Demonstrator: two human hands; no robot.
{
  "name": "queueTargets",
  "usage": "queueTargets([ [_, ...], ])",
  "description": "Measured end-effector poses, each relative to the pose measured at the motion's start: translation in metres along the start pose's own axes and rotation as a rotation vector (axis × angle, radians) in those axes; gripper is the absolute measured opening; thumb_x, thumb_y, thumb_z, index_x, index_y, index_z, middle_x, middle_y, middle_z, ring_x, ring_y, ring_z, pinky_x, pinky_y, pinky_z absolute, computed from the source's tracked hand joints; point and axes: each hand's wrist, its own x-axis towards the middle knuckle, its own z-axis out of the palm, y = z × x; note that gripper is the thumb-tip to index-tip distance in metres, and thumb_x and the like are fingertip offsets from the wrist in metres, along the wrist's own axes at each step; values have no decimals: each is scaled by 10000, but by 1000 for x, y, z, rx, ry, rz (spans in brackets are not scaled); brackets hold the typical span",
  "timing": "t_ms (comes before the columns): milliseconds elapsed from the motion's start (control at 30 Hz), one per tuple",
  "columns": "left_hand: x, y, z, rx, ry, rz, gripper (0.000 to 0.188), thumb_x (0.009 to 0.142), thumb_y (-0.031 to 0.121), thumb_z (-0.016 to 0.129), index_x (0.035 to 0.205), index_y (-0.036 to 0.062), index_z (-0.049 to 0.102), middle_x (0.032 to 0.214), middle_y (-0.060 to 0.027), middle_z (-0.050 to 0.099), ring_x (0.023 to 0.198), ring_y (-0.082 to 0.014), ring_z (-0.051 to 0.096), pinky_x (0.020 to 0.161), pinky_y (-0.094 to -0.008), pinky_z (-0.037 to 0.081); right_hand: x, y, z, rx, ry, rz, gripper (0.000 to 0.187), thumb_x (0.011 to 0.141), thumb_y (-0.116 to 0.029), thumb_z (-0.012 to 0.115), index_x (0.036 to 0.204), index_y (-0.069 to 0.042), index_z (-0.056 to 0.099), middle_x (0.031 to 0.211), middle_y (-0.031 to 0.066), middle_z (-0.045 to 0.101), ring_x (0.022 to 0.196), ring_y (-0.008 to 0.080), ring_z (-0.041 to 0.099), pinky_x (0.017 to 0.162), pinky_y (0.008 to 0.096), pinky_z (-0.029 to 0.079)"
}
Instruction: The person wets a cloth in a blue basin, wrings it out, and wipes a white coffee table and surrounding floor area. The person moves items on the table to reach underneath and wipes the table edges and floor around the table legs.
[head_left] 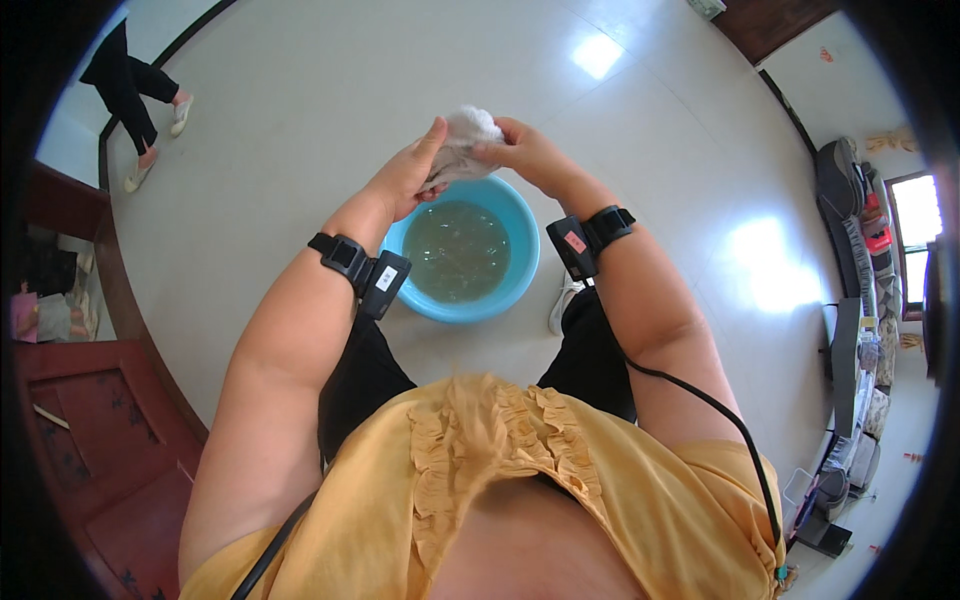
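Observation:
A crumpled white cloth (468,140) is held up between my two hands, above the far rim of a light blue basin (527,262). Cloudy greyish water (456,250) fills much of the basin, with small bright glints on its surface. My left hand (408,172) grips the cloth from the left side, thumb pointing up and fingers curled beneath it. On the other side, my right hand (530,154) pinches the cloth between thumb and fingers. Folds of the cloth hide some of my fingertips.
The basin stands on a pale shiny tiled floor (330,90) between my feet. A person in black trousers (130,85) is at the far left. Dark red wooden furniture (100,430) lines the near left; a long seat with cushions (850,330) runs along the right wall.

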Motion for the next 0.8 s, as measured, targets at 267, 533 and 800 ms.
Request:
queueTargets([
  [267,8,-14,-14,596,67,51,411,1014,407,552,1215,58,638,958,-36,649,814,-131,581,678,-280,455,12,5,15,833,70,-38,528,1064,-488,493,1361,-53,536,1314,95,629,1208,227,606,1106,419,454],
  [533,-3,13,-7,-250,-81,137,367,977,165,604,1314,25,560,1240,-79,642,1074,-191,643,944,-347,525,16,15,25,417,79,75,507,1072,-435,496,1328,-3,566,1172,106,683,1028,201,659,947,388,519],
  [800,15,-9,-55,551,705,421,229,947,167,647,1116,12,658,1014,-70,673,942,-149,615,808,-300,511,5,4,5,-87,5,212,517,1011,-412,625,1330,-7,581,1155,85,699,1046,184,666,973,371,532],
])
